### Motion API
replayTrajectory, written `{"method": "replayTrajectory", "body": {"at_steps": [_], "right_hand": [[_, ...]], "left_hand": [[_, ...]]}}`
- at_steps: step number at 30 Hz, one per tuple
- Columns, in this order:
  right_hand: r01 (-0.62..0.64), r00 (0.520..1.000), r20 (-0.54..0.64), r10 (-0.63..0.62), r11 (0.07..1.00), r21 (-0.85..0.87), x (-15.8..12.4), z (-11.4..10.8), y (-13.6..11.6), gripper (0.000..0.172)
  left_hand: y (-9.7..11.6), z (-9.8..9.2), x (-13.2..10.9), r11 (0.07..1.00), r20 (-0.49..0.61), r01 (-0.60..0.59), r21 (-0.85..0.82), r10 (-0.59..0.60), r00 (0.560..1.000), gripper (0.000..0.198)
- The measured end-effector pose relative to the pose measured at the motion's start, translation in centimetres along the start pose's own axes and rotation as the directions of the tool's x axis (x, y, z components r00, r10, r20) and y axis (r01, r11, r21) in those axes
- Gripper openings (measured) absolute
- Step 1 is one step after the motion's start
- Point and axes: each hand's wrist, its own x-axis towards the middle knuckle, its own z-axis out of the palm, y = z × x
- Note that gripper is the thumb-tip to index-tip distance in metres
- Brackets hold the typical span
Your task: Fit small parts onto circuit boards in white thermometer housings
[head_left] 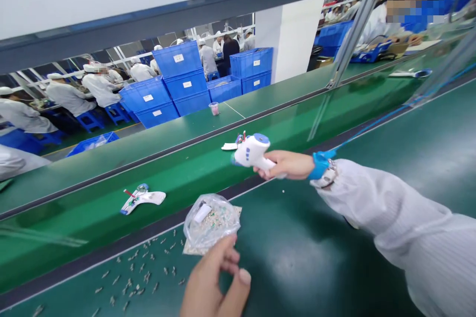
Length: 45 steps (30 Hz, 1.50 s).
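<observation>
The right hand [286, 166] reaches out from the right of the frame, palm up with the arm stretched across the table, and is closed around the grip of a white gun-shaped plastic housing [253, 151] with blue trim. The housing is held over the green conveyor belt [197, 193], just above its near edge. A blue wrist strap [319, 166] circles that wrist, below a white sleeve [386, 213].

The left hand [213, 282] sits at the bottom centre, well apart from the right, its fingers [227, 253] at the lower edge of a clear plastic bag [210, 223] of small parts. Whether they pinch it, I cannot tell. Small grey parts [137, 277] lie scattered on the dark green table [297, 257] at lower left. Another white plastic piece [143, 198] with a red wire lies on the belt. Blue crates [182, 84] and co-workers in white gowns [67, 99] fill the upper left.
</observation>
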Motion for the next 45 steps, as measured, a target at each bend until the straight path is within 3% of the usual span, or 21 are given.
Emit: {"method": "replayTrajectory", "body": {"at_steps": [2, 6, 10, 14, 15, 17, 19, 20, 22, 23, 26, 31, 34, 36, 39, 42, 45], "right_hand": [[0.019, 0.980, 0.192, -0.052, 0.985, 0.173, -1.4, 3.8, -1.7, 0.069], [-0.025, 0.852, 0.491, -0.183, 0.922, 0.386, -1.9, 9.6, -3.7, 0.072], [-0.050, 0.780, 0.562, -0.275, 0.868, 0.494, -0.5, 12.5, -3.6, 0.071], [-0.083, 0.738, 0.597, -0.315, 0.835, 0.544, 0.3, 13.4, -3.5, 0.073], [-0.040, 0.745, 0.579, -0.331, 0.845, 0.534, 0.5, 13.3, -3.7, 0.076], [0.130, 0.834, 0.438, -0.335, 0.892, 0.433, 0.8, 12.8, -4.4, 0.080], [0.255, 0.939, 0.157, -0.305, 0.927, 0.273, 0.8, 12.0, -5.5, 0.071], [0.270, 0.961, -0.002, -0.275, 0.941, 0.202, 0.6, 11.7, -6.1, 0.059], [0.301, 0.930, -0.252, -0.268, 0.948, 0.105, -0.2, 11.5, -7.4, 0.030], [0.348, 0.899, -0.303, -0.315, 0.935, 0.061, -0.8, 11.7, -8.1, 0.018], [0.507, 0.820, -0.275, -0.502, 0.860, -0.060, -2.4, 12.8, -9.7, 0.005], [0.503, 0.828, -0.232, -0.511, 0.859, -0.096, -3.1, 14.1, -10.3, 0.018], [0.547, 0.797, -0.244, -0.553, 0.832, -0.098, -2.9, 14.1, -9.9, 0.022], [0.606, 0.752, -0.254, -0.608, 0.789, -0.098, -2.8, 13.9, -9.8, 0.022], [0.658, 0.711, -0.249, -0.657, 0.747, -0.092, -2.9, 13.4, -9.7, 0.019], [0.609, 0.724, -0.294, -0.624, 0.778, -0.150, -2.8, 12.2, -9.5, 0.020], [0.461, 0.746, -0.389, -0.540, 0.841, -0.282, -2.4, 11.2, -9.2, 0.016]], "left_hand": [[1.2, 0.4, 0.6, 0.991, -0.065, 0.046, -0.123, -0.054, 0.996, 0.038], [3.5, 0.5, 1.2, 0.932, -0.100, -0.055, -0.357, 0.021, 0.995, 0.050], [4.1, -0.6, 1.1, 0.880, -0.194, -0.076, -0.469, -0.019, 0.981, 0.052], [3.9, -1.8, 0.9, 0.759, -0.274, -0.108, -0.642, -0.095, 0.957, 0.039], [3.9, -2.1, 0.8, 0.745, -0.294, -0.130, -0.655, -0.093, 0.951, 0.033], [4.0, -2.5, 0.7, 0.762, -0.331, -0.167, -0.625, -0.066, 0.941, 0.027], [4.3, -2.7, 0.5, 0.808, -0.339, -0.144, -0.571, -0.073, 0.938, 0.028], [4.4, -2.8, 0.5, 0.832, -0.339, -0.117, -0.542, -0.089, 0.937, 0.029], [4.6, -2.7, 0.4, 0.872, -0.331, -0.066, -0.484, -0.113, 0.937, 0.031], [4.6, -2.7, 0.3, 0.890, -0.330, -0.055, -0.452, -0.109, 0.938, 0.031], [4.7, -2.3, 0.4, 0.936, -0.320, -0.071, -0.346, -0.046, 0.946, 0.031], [4.6, -2.3, 0.3, 0.994, -0.297, -0.090, -0.058, 0.069, 0.952, 0.020], [4.7, -2.6, 0.2, 0.991, -0.289, -0.118, 0.057, 0.130, 0.948, 0.017], [4.7, -2.8, 0.2, 0.992, -0.253, -0.125, 0.018, 0.125, 0.959, 0.019], [4.8, -2.9, 0.2, 0.976, -0.182, -0.116, -0.186, 0.082, 0.980, 0.022], [4.8, -2.9, 0.1, 0.922, -0.166, -0.088, -0.377, 0.027, 0.986, 0.023], [4.6, -2.8, 0.0, 0.888, -0.191, -0.059, -0.456, -0.034, 0.981, 0.023]]}}
